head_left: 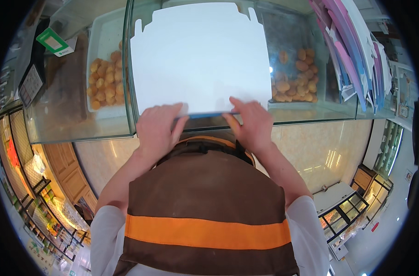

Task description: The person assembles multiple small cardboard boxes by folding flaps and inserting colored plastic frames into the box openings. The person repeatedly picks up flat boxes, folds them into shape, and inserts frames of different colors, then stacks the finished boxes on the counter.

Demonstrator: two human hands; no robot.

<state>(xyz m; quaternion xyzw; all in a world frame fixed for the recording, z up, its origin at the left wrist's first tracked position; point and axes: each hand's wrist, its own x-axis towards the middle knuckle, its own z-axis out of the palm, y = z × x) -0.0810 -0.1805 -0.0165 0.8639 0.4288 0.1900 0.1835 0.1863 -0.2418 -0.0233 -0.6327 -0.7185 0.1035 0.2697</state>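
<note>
A flat white cardboard box blank (200,60) with notched tabs at its far corners lies on top of the glass counter. Its near edge is bent up, and a thin strip of blue outer side shows there. My left hand (158,128) grips this edge near its left part, thumb toward me and fingers over the white face. On the right part of the same edge, my right hand (252,123) pinches the card in the same way, index finger stretched along it.
Under the glass, round golden-brown baked pieces (106,83) sit in a white tray on the left, and more brown pieces (294,85) on the right. Pink, blue and white folded card sheets (352,50) stand stacked at the far right. A green card sign (54,42) stands at the far left.
</note>
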